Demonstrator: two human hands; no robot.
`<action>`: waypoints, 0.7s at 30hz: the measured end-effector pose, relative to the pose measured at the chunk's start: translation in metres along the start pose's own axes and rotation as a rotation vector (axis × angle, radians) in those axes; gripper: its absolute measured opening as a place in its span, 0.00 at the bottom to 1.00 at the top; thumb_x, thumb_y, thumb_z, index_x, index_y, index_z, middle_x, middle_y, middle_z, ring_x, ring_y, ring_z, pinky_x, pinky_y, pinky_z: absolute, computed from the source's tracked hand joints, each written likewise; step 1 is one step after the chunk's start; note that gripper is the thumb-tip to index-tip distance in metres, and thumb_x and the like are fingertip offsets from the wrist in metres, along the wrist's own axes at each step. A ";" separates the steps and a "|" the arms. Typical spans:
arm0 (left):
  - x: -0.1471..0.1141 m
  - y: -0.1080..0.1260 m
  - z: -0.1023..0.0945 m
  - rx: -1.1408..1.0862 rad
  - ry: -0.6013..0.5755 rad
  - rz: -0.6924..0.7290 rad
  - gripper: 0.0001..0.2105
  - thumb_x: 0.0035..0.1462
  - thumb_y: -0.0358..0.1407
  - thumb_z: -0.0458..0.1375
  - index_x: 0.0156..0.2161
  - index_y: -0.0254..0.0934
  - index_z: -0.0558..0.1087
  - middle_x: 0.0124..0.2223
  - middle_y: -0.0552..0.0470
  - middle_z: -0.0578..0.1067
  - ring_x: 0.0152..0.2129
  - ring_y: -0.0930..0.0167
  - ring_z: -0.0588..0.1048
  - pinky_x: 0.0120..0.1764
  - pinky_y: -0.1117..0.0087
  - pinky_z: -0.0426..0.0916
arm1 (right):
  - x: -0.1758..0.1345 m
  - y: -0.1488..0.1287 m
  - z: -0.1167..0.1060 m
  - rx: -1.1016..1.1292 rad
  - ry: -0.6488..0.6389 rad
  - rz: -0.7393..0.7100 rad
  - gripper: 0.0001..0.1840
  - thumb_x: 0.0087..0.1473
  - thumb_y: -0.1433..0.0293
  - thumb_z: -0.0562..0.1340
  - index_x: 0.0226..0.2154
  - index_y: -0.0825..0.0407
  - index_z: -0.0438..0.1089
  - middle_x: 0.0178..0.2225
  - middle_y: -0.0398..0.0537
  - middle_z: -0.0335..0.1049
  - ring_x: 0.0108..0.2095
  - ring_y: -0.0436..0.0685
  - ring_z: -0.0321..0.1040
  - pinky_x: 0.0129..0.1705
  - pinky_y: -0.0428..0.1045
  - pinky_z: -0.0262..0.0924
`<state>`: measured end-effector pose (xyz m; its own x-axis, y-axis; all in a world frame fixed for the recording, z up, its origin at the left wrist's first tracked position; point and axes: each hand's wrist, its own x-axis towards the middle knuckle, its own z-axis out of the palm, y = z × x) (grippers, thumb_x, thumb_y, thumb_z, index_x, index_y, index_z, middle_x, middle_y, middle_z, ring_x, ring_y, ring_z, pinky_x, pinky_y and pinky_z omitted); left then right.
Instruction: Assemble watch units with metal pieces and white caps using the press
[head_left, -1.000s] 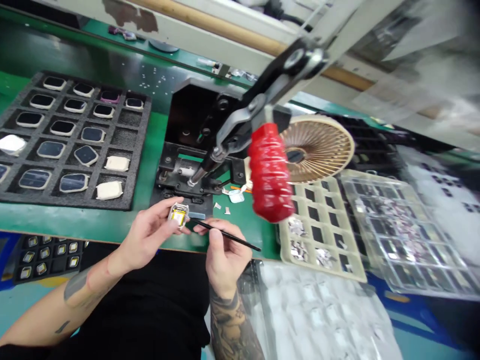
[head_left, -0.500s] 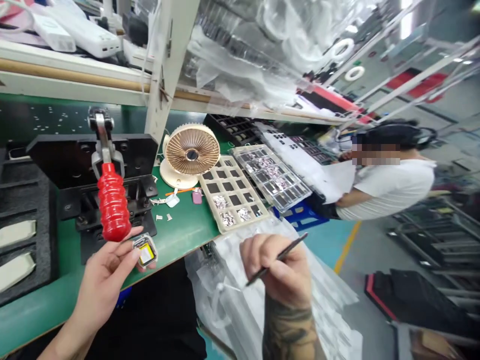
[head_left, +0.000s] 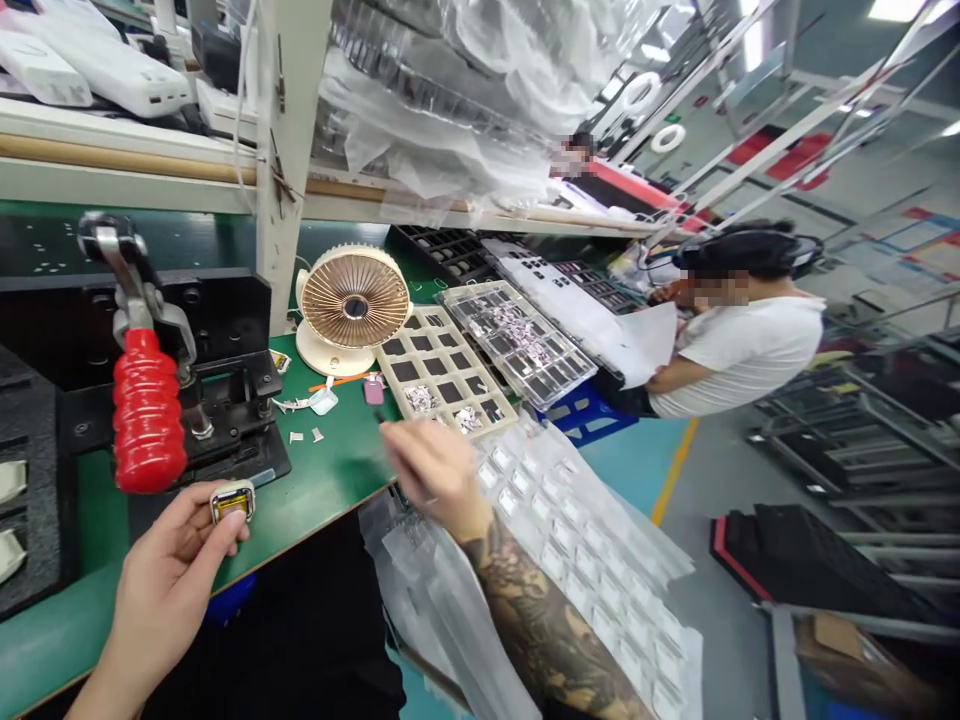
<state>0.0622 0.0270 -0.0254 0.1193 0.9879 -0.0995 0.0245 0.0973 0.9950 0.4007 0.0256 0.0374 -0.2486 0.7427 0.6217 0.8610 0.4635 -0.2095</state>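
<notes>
My left hand [head_left: 176, 550] is closed on a small smartwatch case [head_left: 233, 497], thumb at its near edge. The case has a pale rounded-square rim, and something yellow shows inside. My right hand [head_left: 435, 470], smeared by motion, is over the bench's front edge near the beige compartment tray [head_left: 442, 365]. From its fingers pokes the dark tip of a slim stick-like tool [head_left: 380, 416]; the rest is hidden. Just behind my left hand stands a black clamp press with a red ribbed handle [head_left: 148, 415].
A beige fan [head_left: 355, 305] stands behind loose white bits and a purple piece [head_left: 373, 390]. A clear compartment box [head_left: 517, 340] lies beside the tray. Right of the bench is a plastic-covered sheet of small parts [head_left: 577, 550]. A co-worker [head_left: 742, 340] sits farther right.
My right hand has swung left and forward toward the bench with the dark tool. The smartwatch case is now tilted up more in my left hand. The view has turned slightly right.
</notes>
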 end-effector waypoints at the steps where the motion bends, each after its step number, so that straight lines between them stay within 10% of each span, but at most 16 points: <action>1: -0.002 0.001 0.000 0.022 0.006 -0.001 0.19 0.69 0.49 0.71 0.56 0.39 0.79 0.44 0.46 0.87 0.35 0.63 0.85 0.40 0.64 0.84 | -0.004 -0.009 0.010 -0.003 -0.123 -0.050 0.15 0.74 0.72 0.62 0.56 0.43 0.81 0.42 0.49 0.84 0.38 0.57 0.78 0.37 0.54 0.74; 5: -0.009 0.014 0.003 0.055 -0.004 -0.003 0.18 0.73 0.50 0.66 0.57 0.40 0.76 0.52 0.42 0.88 0.39 0.60 0.87 0.43 0.59 0.85 | -0.010 -0.018 0.037 -0.042 -0.342 -0.080 0.16 0.76 0.73 0.58 0.56 0.47 0.80 0.38 0.51 0.80 0.38 0.59 0.74 0.39 0.55 0.70; 14: -0.010 0.020 0.007 0.001 -0.023 -0.050 0.22 0.72 0.52 0.67 0.61 0.42 0.73 0.51 0.45 0.88 0.41 0.60 0.88 0.46 0.60 0.82 | 0.008 0.075 -0.015 -0.119 -0.219 0.411 0.13 0.71 0.73 0.61 0.52 0.50 0.79 0.48 0.55 0.82 0.50 0.64 0.77 0.55 0.59 0.70; 21: -0.011 0.019 0.007 -0.001 -0.046 -0.039 0.20 0.72 0.50 0.67 0.59 0.42 0.74 0.53 0.44 0.88 0.41 0.62 0.87 0.46 0.61 0.82 | 0.028 0.100 0.008 -0.052 -0.340 0.434 0.11 0.63 0.74 0.68 0.48 0.50 0.80 0.40 0.49 0.82 0.42 0.60 0.75 0.47 0.54 0.66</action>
<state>0.0688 0.0175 -0.0057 0.1639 0.9766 -0.1390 0.0288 0.1361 0.9903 0.4764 0.0961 0.0279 0.0125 0.9784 0.2063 0.9349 0.0618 -0.3496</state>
